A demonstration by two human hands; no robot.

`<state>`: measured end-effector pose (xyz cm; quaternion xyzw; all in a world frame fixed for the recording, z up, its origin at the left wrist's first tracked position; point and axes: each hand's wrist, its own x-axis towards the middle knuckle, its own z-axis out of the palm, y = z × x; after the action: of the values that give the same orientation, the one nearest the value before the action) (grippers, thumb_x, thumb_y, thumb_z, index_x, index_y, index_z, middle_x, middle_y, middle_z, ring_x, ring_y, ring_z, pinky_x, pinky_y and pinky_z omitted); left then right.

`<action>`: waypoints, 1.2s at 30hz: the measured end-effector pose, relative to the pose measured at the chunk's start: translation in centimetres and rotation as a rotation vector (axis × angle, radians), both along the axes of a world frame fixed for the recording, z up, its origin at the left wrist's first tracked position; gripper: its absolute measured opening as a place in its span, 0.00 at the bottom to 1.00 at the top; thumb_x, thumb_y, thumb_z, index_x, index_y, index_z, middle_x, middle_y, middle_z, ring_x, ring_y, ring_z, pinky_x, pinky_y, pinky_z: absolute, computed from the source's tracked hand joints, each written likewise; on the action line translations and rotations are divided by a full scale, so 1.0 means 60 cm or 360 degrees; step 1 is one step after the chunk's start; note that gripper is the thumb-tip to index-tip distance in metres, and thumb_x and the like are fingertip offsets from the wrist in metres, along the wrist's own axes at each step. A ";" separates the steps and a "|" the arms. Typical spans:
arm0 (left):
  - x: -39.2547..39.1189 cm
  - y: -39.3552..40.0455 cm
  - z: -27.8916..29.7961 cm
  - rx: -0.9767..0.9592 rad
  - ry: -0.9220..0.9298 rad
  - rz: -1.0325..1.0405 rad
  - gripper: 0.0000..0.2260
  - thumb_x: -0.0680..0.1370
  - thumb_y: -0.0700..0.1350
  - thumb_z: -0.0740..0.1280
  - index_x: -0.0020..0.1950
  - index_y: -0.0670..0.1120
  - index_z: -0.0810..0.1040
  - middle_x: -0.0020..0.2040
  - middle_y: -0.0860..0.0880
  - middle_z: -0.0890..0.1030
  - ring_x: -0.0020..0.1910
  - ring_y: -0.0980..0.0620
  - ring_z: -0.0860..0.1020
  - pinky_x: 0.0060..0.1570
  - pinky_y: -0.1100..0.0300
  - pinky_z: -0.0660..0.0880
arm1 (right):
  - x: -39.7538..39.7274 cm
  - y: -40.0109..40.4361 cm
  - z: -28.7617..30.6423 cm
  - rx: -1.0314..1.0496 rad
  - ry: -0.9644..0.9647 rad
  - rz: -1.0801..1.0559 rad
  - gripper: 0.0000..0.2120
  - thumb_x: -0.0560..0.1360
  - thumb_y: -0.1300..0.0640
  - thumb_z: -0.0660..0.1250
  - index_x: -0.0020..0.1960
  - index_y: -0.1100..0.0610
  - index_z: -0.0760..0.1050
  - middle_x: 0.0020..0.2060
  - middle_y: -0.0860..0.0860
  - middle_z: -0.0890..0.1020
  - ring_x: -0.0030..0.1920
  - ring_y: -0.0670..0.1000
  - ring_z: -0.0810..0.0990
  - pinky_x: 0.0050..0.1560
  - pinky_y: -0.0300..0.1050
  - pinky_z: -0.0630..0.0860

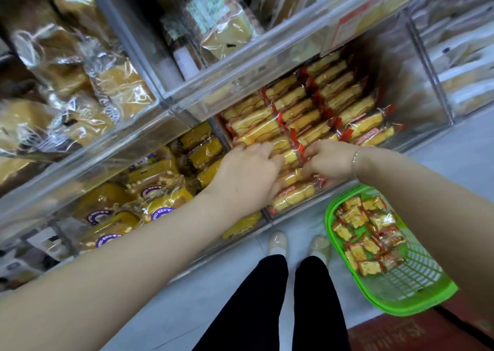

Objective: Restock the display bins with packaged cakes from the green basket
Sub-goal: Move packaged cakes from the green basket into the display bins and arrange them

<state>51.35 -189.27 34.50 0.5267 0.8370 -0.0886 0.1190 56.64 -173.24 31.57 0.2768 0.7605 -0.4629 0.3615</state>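
Over the clear bin point(270, 214), both hands' grips, left hand point(248, 174) and right hand point(330, 161), pinch one crosswise cake packet point(292, 156).

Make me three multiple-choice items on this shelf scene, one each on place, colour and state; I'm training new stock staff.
1. Where is the basket?
A. on the floor, right of the person's feet
B. on the top shelf
C. inside a bin

2. What colour is the basket?
A. blue
B. green
C. white

3. What are the hands doing?
A. hanging idle
B. lifting the basket
C. handling cakes in the bin

A: it lies by the shoes.
B: its mesh is green.
C: left hand and right hand meet on red-ended cake packets.
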 end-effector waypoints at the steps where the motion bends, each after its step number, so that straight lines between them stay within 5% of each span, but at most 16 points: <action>1: -0.008 -0.001 0.002 0.0122 0.0035 0.0036 0.14 0.79 0.51 0.62 0.60 0.45 0.73 0.56 0.46 0.75 0.57 0.45 0.74 0.58 0.51 0.69 | 0.001 0.002 0.000 -0.0026 0.0051 -0.0161 0.20 0.74 0.62 0.65 0.65 0.58 0.71 0.46 0.58 0.81 0.36 0.54 0.78 0.40 0.49 0.81; 6: -0.036 0.028 -0.010 0.0096 0.0221 0.0202 0.29 0.74 0.40 0.63 0.75 0.40 0.59 0.72 0.41 0.65 0.67 0.43 0.67 0.61 0.52 0.69 | -0.001 -0.010 -0.009 0.0053 0.0283 -0.0472 0.23 0.77 0.62 0.58 0.71 0.49 0.67 0.30 0.47 0.72 0.24 0.46 0.67 0.19 0.34 0.64; 9: -0.047 0.045 -0.024 0.0124 0.0169 0.0335 0.28 0.76 0.42 0.66 0.74 0.45 0.61 0.67 0.45 0.68 0.63 0.47 0.69 0.56 0.54 0.72 | -0.004 -0.021 -0.005 -0.0070 0.0282 -0.0605 0.16 0.78 0.59 0.57 0.64 0.54 0.74 0.34 0.50 0.74 0.34 0.50 0.72 0.29 0.37 0.67; 12: -0.056 0.042 -0.028 0.0180 0.0010 0.0354 0.26 0.76 0.41 0.66 0.73 0.53 0.65 0.66 0.50 0.68 0.63 0.50 0.67 0.54 0.53 0.75 | -0.005 -0.025 -0.006 -0.0166 0.0290 -0.0670 0.07 0.75 0.59 0.59 0.40 0.55 0.74 0.36 0.50 0.72 0.39 0.52 0.69 0.34 0.42 0.64; 13: -0.058 0.038 -0.029 0.0197 -0.0013 0.0314 0.25 0.77 0.41 0.66 0.72 0.55 0.66 0.65 0.51 0.69 0.63 0.51 0.67 0.53 0.54 0.75 | -0.004 -0.026 -0.010 -0.0163 0.0301 -0.0623 0.07 0.75 0.59 0.60 0.41 0.52 0.75 0.35 0.48 0.73 0.37 0.51 0.70 0.34 0.42 0.65; 15: -0.063 0.036 -0.029 0.0196 -0.0006 0.0226 0.24 0.78 0.41 0.66 0.72 0.58 0.67 0.63 0.53 0.69 0.62 0.52 0.67 0.49 0.56 0.75 | -0.004 -0.030 -0.016 -0.0146 0.0301 -0.0540 0.13 0.75 0.57 0.62 0.58 0.48 0.76 0.34 0.47 0.74 0.34 0.48 0.71 0.32 0.40 0.68; 17: -0.072 0.045 -0.030 0.0104 -0.0025 0.0231 0.24 0.77 0.42 0.66 0.71 0.59 0.68 0.63 0.53 0.69 0.63 0.52 0.67 0.50 0.56 0.74 | -0.005 -0.029 -0.018 -0.0120 0.0255 -0.0415 0.22 0.76 0.56 0.63 0.69 0.49 0.69 0.36 0.49 0.75 0.31 0.47 0.71 0.31 0.39 0.69; 19: -0.078 0.057 -0.027 0.0033 -0.0089 0.0324 0.24 0.77 0.42 0.67 0.70 0.59 0.68 0.62 0.52 0.69 0.62 0.51 0.68 0.52 0.56 0.74 | -0.007 -0.016 -0.012 -0.0089 0.0214 -0.0255 0.26 0.76 0.55 0.64 0.72 0.49 0.64 0.49 0.51 0.77 0.39 0.48 0.75 0.39 0.40 0.72; 22: -0.077 0.058 -0.020 0.0087 -0.0015 0.0345 0.21 0.77 0.42 0.66 0.68 0.55 0.69 0.59 0.49 0.68 0.58 0.51 0.69 0.47 0.56 0.75 | -0.003 0.016 0.007 0.0009 0.0205 -0.0111 0.29 0.72 0.53 0.70 0.71 0.48 0.65 0.57 0.52 0.78 0.51 0.53 0.78 0.51 0.46 0.76; 27: -0.072 0.041 -0.026 -0.0260 0.0357 0.0363 0.33 0.75 0.46 0.67 0.76 0.52 0.55 0.65 0.44 0.68 0.61 0.45 0.70 0.50 0.54 0.71 | 0.028 0.016 0.031 0.0282 0.0004 0.0379 0.28 0.68 0.49 0.73 0.65 0.52 0.70 0.45 0.49 0.79 0.46 0.51 0.78 0.44 0.42 0.74; 31: -0.072 0.047 -0.035 -0.0431 0.0286 0.0313 0.40 0.74 0.42 0.70 0.78 0.49 0.49 0.68 0.44 0.68 0.62 0.45 0.72 0.40 0.56 0.68 | 0.028 -0.039 0.017 0.0568 0.0125 0.0343 0.11 0.73 0.55 0.67 0.53 0.56 0.71 0.40 0.52 0.74 0.43 0.55 0.73 0.43 0.43 0.72; 33: -0.072 0.044 -0.029 -0.0386 0.0301 0.0246 0.38 0.75 0.45 0.69 0.78 0.49 0.50 0.68 0.45 0.68 0.63 0.46 0.71 0.50 0.55 0.71 | 0.030 -0.045 0.011 0.0641 0.0147 0.0339 0.09 0.74 0.54 0.66 0.51 0.55 0.70 0.43 0.52 0.75 0.43 0.54 0.73 0.42 0.44 0.71; 36: -0.067 0.037 -0.024 -0.0306 0.0399 0.0212 0.38 0.75 0.48 0.67 0.78 0.46 0.50 0.72 0.40 0.62 0.69 0.43 0.64 0.66 0.50 0.65 | 0.027 -0.027 0.013 0.0500 0.0071 0.0287 0.25 0.72 0.45 0.69 0.64 0.55 0.69 0.45 0.52 0.74 0.46 0.54 0.75 0.46 0.44 0.74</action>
<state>47.30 -187.08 33.08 0.4411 0.8659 -0.2254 0.0691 58.29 -174.84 32.37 0.2502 0.8531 -0.3103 0.3368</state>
